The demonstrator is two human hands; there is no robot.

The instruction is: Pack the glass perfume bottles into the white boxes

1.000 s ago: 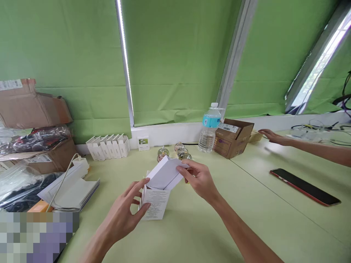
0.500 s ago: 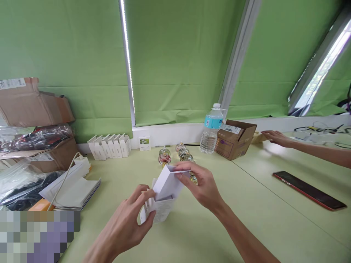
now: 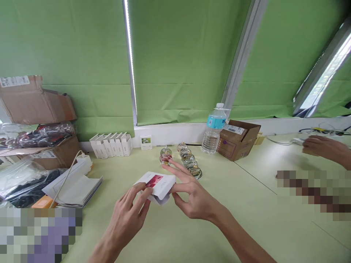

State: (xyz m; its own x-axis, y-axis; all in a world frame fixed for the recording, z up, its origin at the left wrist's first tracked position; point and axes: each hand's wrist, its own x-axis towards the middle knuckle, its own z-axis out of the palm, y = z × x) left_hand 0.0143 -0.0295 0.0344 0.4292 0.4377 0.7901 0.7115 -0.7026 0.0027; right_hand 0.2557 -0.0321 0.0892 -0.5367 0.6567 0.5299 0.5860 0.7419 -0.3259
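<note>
Likely working the white box end-on: my left hand grasps it; right hand, grip unclear. Next probably wants steadiness.

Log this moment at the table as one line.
left hand: holds white box | right hand: at its right end | beyond: shiny ornaments on table

White box with a crimson-pink printed panel in the grip, pink and green glass jars just beyond, gold-tinted glass jars beside them, pale yellow-green table beneath, turquoise-labelled clear bottle and purple-printed brown carton farther right, plain green blind behind
</note>
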